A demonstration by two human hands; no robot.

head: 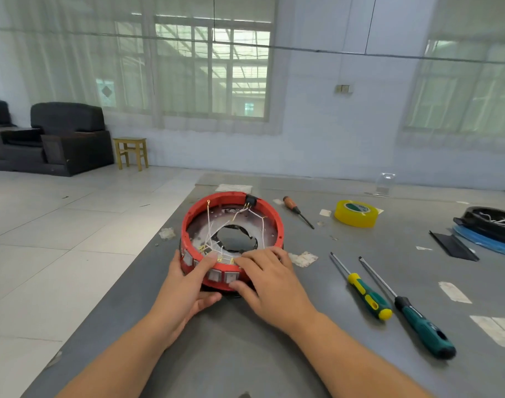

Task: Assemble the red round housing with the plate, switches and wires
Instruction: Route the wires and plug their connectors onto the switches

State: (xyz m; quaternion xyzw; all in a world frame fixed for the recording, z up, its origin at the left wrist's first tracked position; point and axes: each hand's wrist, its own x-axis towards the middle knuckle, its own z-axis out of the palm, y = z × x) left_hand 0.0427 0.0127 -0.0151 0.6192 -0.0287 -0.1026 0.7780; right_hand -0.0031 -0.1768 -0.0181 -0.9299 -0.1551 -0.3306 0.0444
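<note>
Hands — left hand (188,285) and right hand (270,278) — grip the red housing (231,202); careless pressure could dislodge wires (214,234).

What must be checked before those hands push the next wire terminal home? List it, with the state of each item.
1. Red housing flat on the table: ok.
2. Left hand steadying the near wall, thumb under: ok.
3. Right hand fingers at the rim by the switches: ok.
4. White wires inside, over the plate: ok.
5. Terminals seated: cannot tell.
6. Screwdrivers beside the right hand: ok.
</note>
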